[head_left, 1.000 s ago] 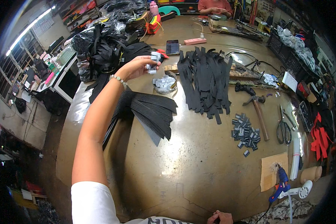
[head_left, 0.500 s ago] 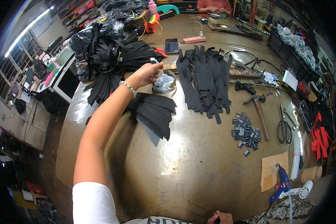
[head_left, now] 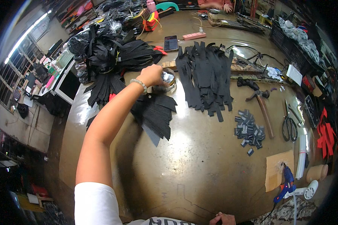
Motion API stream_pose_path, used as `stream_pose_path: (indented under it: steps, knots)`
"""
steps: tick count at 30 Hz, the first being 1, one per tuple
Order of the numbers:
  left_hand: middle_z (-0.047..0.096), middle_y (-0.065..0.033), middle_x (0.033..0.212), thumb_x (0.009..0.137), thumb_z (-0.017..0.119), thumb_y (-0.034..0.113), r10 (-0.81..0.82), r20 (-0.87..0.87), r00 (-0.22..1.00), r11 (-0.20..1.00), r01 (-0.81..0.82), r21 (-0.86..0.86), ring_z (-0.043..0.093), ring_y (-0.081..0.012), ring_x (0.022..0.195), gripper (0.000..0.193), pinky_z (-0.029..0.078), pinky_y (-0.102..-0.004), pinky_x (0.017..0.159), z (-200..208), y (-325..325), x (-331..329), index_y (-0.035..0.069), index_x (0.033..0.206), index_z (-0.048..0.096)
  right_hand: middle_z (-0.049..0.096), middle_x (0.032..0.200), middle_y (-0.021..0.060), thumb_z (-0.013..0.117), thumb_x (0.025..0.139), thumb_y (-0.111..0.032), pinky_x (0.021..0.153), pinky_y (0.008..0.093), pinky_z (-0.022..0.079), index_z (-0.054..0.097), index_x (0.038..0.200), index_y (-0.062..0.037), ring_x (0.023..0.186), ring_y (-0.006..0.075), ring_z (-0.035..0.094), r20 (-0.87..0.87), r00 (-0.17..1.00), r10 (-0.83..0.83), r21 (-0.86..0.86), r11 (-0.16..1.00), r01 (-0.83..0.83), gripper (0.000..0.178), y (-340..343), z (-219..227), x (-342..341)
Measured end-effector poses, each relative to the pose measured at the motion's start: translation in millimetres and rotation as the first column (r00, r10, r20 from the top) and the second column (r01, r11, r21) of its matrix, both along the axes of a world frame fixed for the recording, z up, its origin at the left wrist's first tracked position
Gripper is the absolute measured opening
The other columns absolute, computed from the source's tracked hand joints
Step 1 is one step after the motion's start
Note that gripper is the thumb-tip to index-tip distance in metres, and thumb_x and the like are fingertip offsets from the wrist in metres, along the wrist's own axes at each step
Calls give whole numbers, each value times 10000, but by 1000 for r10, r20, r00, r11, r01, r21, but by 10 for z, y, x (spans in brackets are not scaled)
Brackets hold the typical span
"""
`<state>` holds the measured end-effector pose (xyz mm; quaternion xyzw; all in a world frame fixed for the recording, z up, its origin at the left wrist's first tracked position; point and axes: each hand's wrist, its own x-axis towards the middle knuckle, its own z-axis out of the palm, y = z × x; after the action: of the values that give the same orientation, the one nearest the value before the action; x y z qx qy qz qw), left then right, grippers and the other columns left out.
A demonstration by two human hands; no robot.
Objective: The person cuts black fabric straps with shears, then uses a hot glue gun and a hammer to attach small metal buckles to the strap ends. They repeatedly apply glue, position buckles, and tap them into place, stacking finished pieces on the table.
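Note:
My left hand, with a beaded bracelet at the wrist, reaches to a round clear container holding silvery and white bits. Its knuckles face up and its fingers bend down at the container's left side, mostly hidden. Beneath the wrist lies a fanned stack of black strips. To the right of the container, many black fabric strips are spread in a pile. At the lower edge my right hand rests with curled fingers, partly cut off; what it holds, if anything, does not show.
Small dark rectangular pieces lie right of centre, beside a hammer and scissors. A blue glue gun rests by cardboard. A phone and pink power strip lie farther back. Another person sits opposite.
My left hand has moved down and slightly right, from above the container to its left side, and its knuckles have turned upward. The person opposite has moved their hands apart.

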<state>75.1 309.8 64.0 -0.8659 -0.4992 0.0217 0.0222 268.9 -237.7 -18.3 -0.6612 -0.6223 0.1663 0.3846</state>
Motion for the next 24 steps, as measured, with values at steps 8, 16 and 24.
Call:
stream_pose_path:
  steps: [8, 16, 24]
  knots:
    - [689, -204, 1006, 600, 886, 388, 35, -25, 999, 999, -35, -7, 673, -360, 955, 572, 548, -419, 833, 56, -4, 43, 7, 983, 696, 497, 515, 140, 587, 823, -58, 420, 432, 414, 483, 679, -44, 438, 347, 524, 32, 994, -101, 125, 987, 96, 178, -62, -137, -93]
    - [694, -239, 946, 633, 863, 364, -36, 3, 999, 995, 37, -97, 679, -363, 904, 529, 543, -415, 803, 61, 143, 24, -32, 946, 704, 523, 531, 125, 616, 799, -61, 422, 434, 429, 537, 724, -36, 437, 335, 530, 58, 983, -173, 263, 953, 153, 111, -38, -147, -108]
    - [582, 24, 689, 811, 775, 263, 210, 483, 850, 881, 50, -470, 465, -78, 545, 277, 364, -259, 484, 371, 257, -269, 24, 922, 688, 536, 555, 122, 626, 781, -60, 452, 419, 443, 558, 757, -30, 467, 318, 538, 148, 971, -190, 273, 951, 144, 78, -25, -115, -130]
